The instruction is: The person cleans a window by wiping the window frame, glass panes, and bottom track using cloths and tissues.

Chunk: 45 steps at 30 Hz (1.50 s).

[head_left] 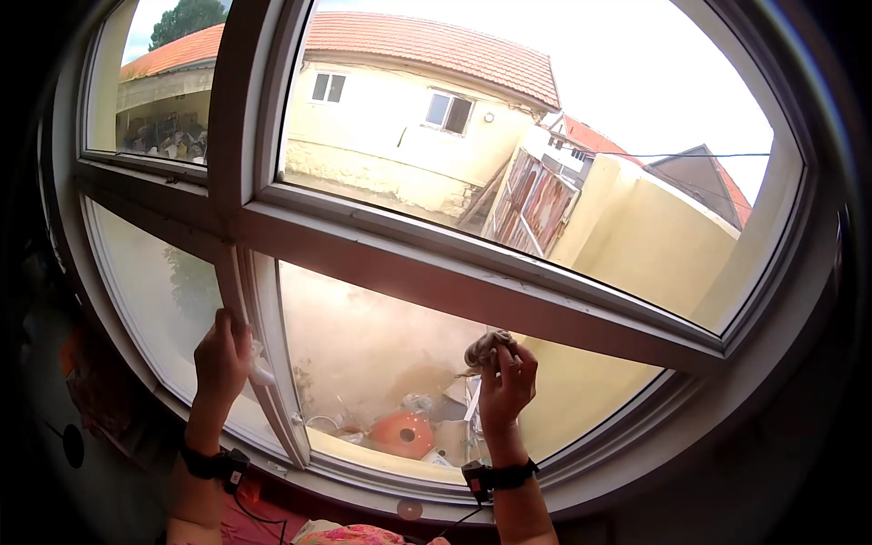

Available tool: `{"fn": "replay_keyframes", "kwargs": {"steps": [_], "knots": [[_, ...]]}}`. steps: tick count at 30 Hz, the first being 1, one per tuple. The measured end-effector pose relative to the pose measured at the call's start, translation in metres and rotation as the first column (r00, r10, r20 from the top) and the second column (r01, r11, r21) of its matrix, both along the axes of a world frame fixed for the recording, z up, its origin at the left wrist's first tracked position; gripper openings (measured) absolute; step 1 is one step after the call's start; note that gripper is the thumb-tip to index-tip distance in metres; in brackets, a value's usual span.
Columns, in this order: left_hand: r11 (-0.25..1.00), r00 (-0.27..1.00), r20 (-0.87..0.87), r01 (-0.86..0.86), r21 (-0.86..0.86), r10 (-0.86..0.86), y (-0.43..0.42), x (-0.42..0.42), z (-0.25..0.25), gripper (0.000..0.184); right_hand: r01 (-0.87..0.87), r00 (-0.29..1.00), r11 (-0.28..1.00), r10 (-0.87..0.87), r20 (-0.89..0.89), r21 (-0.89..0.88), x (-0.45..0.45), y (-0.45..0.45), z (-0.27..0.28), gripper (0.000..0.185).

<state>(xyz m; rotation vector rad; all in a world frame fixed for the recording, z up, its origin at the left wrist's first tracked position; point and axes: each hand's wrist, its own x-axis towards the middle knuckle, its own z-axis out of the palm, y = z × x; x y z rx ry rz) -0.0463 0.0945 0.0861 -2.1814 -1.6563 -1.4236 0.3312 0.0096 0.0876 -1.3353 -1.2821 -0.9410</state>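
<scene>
My right hand (509,386) is closed on a crumpled, greyish cloth (488,351), raised against the lower window pane (363,318) just beneath the white crossbar (454,282). At the left, my left hand (223,352) is closed beside the upright window frame (263,354). Something white and translucent (261,365) shows at its fingers, too unclear to name. Both wrists wear black straps with small devices and cables.
Through the glass stand a yellow building (372,127) with a tiled roof, a rusty gate (533,204) and a yellow wall (636,227). An orange round object (401,434) lies among clutter outside. Below me is pink patterned fabric (350,534).
</scene>
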Motion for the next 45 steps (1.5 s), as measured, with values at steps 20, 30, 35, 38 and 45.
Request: {"fn": "replay_keyframes", "kwargs": {"steps": [20, 30, 35, 38, 45], "knots": [[0.998, 0.994, -0.101, 0.047, -0.041, -0.051, 0.019, -0.027, -0.010, 0.027, 0.385, 0.903, 0.901, -0.323, -0.283, 0.199, 0.104, -0.048, -0.031, 0.024], [0.994, 0.995, -0.004, 0.096, -0.060, -0.096, 0.040, -0.050, -0.024, 0.021, -0.325, 0.935, 0.942, 0.334, 0.119, -0.088, -0.031, 0.011, -0.034, 0.023], [0.990, 0.993, -0.022, 0.117, -0.073, -0.119, 0.033, -0.042, -0.015, 0.020, 0.360, 0.921, 0.905, -0.305, -0.243, 0.227, 0.135, -0.066, -0.016, 0.026], [0.985, 0.985, -0.046, 0.170, 0.040, -0.168, 0.031, -0.041, -0.014, 0.020, 0.521, 0.787, 0.814, -0.341, -0.513, 0.257, 0.210, -0.092, -0.011, 0.024], [0.980, 0.985, 0.026, 0.172, -0.104, -0.170, 0.049, -0.059, -0.023, 0.021, -0.232, 0.941, 0.959, 0.264, -0.213, 0.166, 0.013, 0.010, -0.004, 0.031]]}}
